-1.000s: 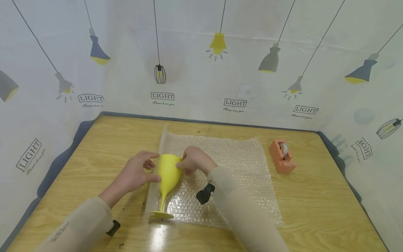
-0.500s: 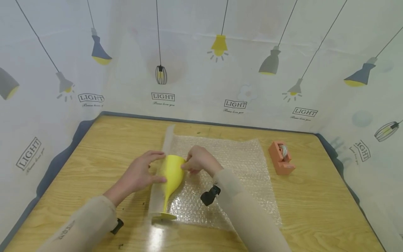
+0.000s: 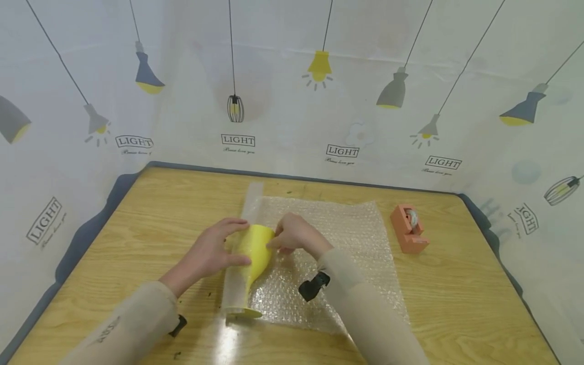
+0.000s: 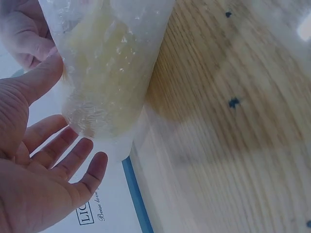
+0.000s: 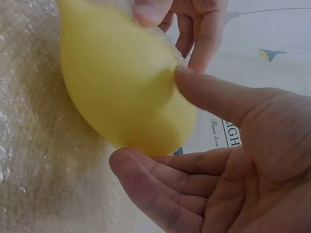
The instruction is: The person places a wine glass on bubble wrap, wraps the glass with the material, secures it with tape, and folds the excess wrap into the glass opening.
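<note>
Fingers spread and only loosely bent, a bare left hand [image 3: 212, 248] rests against a smooth, yellow, stemmed goblet [image 3: 259, 248] left of centre in the frame, its thumb on the turned-up edge of a clear plastic bubble-wrap sheet [image 3: 337, 243]. From the lower right, a bare right hand [image 3: 298, 234], half closed, lightly holds the bowl's other side, thumb on the wall, fingertips at the rim. Both beige-sleeved forearms angle inward, palms facing across the goblet, which lies on its side on the sheet's left part, mouth toward the top of the frame. The step appears to be turning the wrap over the goblet; it should go best with the edge snug to the bowl, pressure light and even, and the slender stem spared any strain. Farther right sits a blocky, salmon-coloured tape dispenser [image 3: 408, 230] on the wood-grain table [image 3: 461, 304], before a white, lamp-printed backdrop [image 3: 274, 66]
</note>
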`<state>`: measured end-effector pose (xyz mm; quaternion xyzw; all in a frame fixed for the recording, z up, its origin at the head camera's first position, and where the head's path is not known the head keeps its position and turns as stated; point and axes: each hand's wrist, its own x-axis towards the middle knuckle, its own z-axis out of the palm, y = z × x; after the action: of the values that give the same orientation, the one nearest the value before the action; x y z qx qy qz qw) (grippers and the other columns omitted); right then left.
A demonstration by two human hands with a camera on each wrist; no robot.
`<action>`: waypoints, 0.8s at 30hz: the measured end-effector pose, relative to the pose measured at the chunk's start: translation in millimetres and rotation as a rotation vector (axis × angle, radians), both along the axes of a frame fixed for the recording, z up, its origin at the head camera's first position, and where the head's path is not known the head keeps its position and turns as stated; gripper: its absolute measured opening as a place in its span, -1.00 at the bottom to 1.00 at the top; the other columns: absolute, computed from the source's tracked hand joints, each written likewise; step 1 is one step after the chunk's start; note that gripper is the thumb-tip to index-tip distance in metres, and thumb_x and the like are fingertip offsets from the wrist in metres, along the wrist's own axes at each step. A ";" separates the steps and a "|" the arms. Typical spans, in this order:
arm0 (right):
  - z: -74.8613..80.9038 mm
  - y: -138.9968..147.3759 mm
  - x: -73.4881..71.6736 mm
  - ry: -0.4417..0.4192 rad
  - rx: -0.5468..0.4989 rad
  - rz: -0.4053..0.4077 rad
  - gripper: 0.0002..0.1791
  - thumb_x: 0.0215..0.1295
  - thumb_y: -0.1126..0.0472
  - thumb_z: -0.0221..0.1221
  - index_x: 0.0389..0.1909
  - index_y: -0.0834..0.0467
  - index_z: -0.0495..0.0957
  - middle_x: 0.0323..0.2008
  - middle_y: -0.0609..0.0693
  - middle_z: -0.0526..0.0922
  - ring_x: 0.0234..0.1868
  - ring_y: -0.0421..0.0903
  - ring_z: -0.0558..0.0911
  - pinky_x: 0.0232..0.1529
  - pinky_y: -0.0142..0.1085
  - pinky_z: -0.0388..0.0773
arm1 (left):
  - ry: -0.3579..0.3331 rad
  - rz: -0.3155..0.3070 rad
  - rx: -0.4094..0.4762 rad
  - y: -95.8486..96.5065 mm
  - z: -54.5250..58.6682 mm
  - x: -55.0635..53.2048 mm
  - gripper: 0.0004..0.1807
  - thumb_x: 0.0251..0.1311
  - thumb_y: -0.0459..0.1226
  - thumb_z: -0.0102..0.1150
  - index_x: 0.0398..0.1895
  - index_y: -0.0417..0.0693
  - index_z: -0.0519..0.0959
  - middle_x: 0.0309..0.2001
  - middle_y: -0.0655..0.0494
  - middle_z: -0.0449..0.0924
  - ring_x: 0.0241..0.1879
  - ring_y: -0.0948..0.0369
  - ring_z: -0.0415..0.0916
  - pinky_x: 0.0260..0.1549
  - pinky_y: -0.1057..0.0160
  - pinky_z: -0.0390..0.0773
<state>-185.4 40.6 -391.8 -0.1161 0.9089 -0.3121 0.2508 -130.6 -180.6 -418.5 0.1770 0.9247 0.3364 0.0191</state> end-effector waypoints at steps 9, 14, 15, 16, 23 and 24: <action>-1.0 3.8 5.6 -0.052 -0.035 -0.060 -0.34 0.30 -0.24 0.34 -0.39 0.39 0.69 -0.42 0.20 0.77 -0.34 0.10 0.78 -0.19 -0.09 0.77 | 0.007 -0.026 0.005 13.1 1.4 -2.7 -0.09 -0.04 -0.08 0.63 0.41 -0.16 0.47 0.45 -0.12 0.39 0.41 -0.19 0.33 0.29 -0.23 0.48; -3.8 4.1 6.1 -0.052 -0.033 -0.092 -0.27 0.28 -0.29 0.33 -0.35 0.42 0.68 -0.43 0.22 0.76 -0.45 0.02 0.73 -0.24 -0.12 0.77 | 0.005 -0.023 0.012 22.1 -0.1 -4.3 -0.08 -0.08 -0.09 0.65 0.40 -0.14 0.49 0.46 -0.08 0.39 0.42 -0.17 0.30 0.26 -0.19 0.52; -4.4 4.4 6.1 -0.052 -0.028 -0.094 -0.27 0.28 -0.30 0.32 -0.36 0.41 0.68 -0.44 0.22 0.75 -0.46 0.02 0.72 -0.24 -0.13 0.77 | 0.009 -0.023 0.013 23.5 -0.3 -4.4 -0.08 -0.09 -0.09 0.66 0.40 -0.13 0.49 0.46 -0.07 0.39 0.42 -0.16 0.30 0.27 -0.19 0.51; -5.2 4.7 6.0 -0.050 -0.020 -0.093 -0.27 0.28 -0.31 0.32 -0.37 0.41 0.68 -0.45 0.21 0.75 -0.47 0.01 0.72 -0.24 -0.13 0.76 | 0.013 -0.024 0.012 24.8 -0.6 -4.5 -0.08 -0.09 -0.09 0.66 0.40 -0.13 0.50 0.45 -0.07 0.40 0.42 -0.15 0.30 0.30 -0.21 0.48; -8.4 7.6 4.8 -0.056 0.024 -0.097 -0.29 0.27 -0.32 0.33 -0.43 0.36 0.67 -0.49 0.18 0.75 -0.43 0.06 0.76 -0.26 -0.14 0.76 | 0.048 -0.047 0.018 33.5 -0.1 -5.1 -0.09 -0.11 -0.12 0.67 0.38 -0.15 0.51 0.42 -0.08 0.44 0.42 -0.13 0.30 0.41 -0.25 0.32; -8.5 7.9 4.2 -0.057 0.029 -0.095 -0.30 0.27 -0.31 0.33 -0.44 0.36 0.67 -0.49 0.18 0.75 -0.42 0.07 0.77 -0.26 -0.14 0.76 | 0.050 -0.048 0.016 34.6 0.1 -5.2 -0.09 -0.12 -0.12 0.67 0.37 -0.16 0.51 0.42 -0.08 0.44 0.42 -0.13 0.30 0.41 -0.24 0.32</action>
<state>-181.2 48.5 -400.4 -0.0599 0.9103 -0.3138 0.2632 -135.7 -146.0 -418.4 0.2075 0.9176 0.3390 0.0026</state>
